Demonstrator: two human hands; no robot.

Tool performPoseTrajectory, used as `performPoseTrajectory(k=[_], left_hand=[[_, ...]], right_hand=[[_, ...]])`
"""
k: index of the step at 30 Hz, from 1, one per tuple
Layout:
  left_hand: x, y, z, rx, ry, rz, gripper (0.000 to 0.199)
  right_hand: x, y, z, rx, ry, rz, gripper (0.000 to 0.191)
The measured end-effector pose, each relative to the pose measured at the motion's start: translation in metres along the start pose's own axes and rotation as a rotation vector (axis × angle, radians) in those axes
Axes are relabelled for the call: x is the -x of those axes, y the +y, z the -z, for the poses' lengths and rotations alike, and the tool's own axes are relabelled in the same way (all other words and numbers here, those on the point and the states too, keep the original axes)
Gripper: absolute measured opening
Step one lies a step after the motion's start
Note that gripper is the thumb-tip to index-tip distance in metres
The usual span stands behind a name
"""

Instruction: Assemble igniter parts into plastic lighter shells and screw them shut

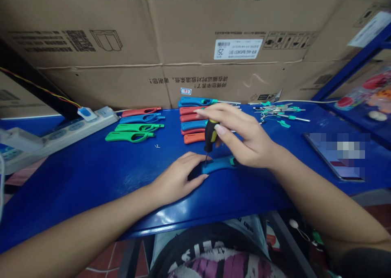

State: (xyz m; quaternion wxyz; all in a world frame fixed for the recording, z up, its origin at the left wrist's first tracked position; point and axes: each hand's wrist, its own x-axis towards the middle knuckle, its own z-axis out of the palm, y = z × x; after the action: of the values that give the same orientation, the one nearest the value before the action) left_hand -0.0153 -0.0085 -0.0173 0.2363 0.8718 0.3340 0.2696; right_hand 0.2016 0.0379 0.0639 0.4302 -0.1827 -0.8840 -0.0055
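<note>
My right hand [244, 135] grips a black and yellow screwdriver [210, 135], held upright with its tip on a blue lighter [221, 164] lying on the table. My left hand [180, 174] holds the left end of that lighter between fingers and thumb. Part of the lighter's right end, with a green piece, is hidden behind my right hand. Just behind, a row of lighters in blue, red and orange [194, 138] lies with metal rods pointing right; my right hand covers some of them.
Red, blue and green casings [130, 136] lie at the left, beside a power strip [73, 131]. Small metal pins [157, 146] are nearby. Rods with wires [282, 112] are piled at back right. A phone [332, 158] lies right. Cardboard [122, 82] stands behind.
</note>
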Motion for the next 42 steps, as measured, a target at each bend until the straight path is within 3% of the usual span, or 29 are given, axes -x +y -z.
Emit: performPoseTrajectory(k=[3, 7, 11, 17, 22, 27, 32, 36, 40, 42], left_hand=[[-0.0001, 0.0002, -0.0003, 0.006, -0.003, 0.001, 0.036], [0.0004, -0.0007, -0.0012, 0.005, 0.020, -0.021, 0.033], [-0.0001, 0.0000, -0.0004, 0.015, -0.004, -0.001, 0.036], [-0.0008, 0.0013, 0.0005, 0.016, -0.007, 0.000, 0.034], [-0.0005, 0.0003, -0.0001, 0.017, -0.012, -0.008, 0.033], [-0.0004, 0.0006, 0.0000, 0.000, -0.005, -0.026, 0.030], [-0.0003, 0.0009, 0.0004, 0.010, -0.012, -0.020, 0.034], [0.0001, 0.0001, -0.0003, 0.014, 0.004, -0.029, 0.031], [-0.0004, 0.0009, 0.0003, 0.032, -0.015, -0.008, 0.033], [-0.0006, 0.0012, 0.0006, 0.034, -0.016, -0.003, 0.035]], right_hand=[[-0.0007, -0.0004, -0.0001, -0.137, -0.077, -0.038, 0.036], [0.0013, -0.0003, -0.0012, -0.012, -0.003, 0.034, 0.038], [0.0020, -0.0035, -0.0012, -0.106, -0.067, -0.033, 0.039], [0.0030, -0.0021, -0.0013, 0.009, 0.044, 0.044, 0.033], [0.0022, -0.0018, -0.0029, -0.231, -0.080, -0.116, 0.037], [0.0004, -0.0021, -0.0041, -0.094, 0.049, -0.003, 0.031], [-0.0008, -0.0046, -0.0035, -0.231, -0.011, -0.061, 0.031], [0.0012, -0.0036, -0.0039, -0.038, 0.100, 0.048, 0.024], [0.0017, -0.0034, -0.0027, -0.150, -0.108, -0.086, 0.038], [0.0015, -0.0023, -0.0025, -0.202, -0.154, -0.122, 0.039]])
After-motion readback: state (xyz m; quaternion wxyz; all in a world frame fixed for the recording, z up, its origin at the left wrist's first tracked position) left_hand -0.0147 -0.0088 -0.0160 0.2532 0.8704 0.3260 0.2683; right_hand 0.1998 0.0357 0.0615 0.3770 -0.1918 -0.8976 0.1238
